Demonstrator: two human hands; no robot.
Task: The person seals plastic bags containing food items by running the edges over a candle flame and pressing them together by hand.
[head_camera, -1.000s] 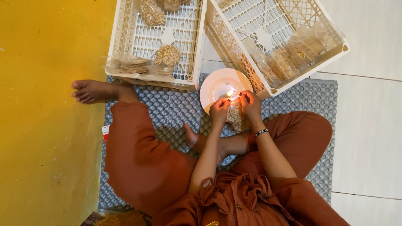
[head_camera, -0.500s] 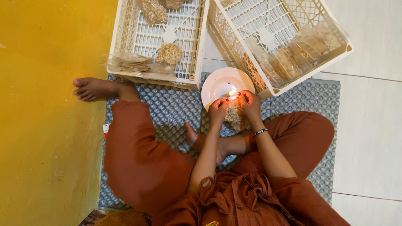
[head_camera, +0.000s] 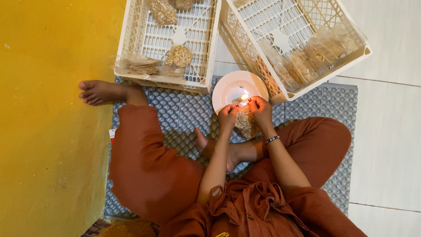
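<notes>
I sit cross-legged on a grey bubbled mat. Both hands pinch the top edge of a clear plastic bag of crackers. My left hand holds its left corner and my right hand holds its right corner. The bag's top sits right at a small candle flame. The flame burns on a white plate in front of me. A dark bracelet circles my right wrist.
Two white plastic crates stand beyond the plate: the left crate holds a few cracker bags, the right crate holds several. One bag lies over the left crate's front rim. A yellow wall is at left, white tiles at right.
My hands stay at the flame with the bag, shifted only slightly. The view has drifted a little.
</notes>
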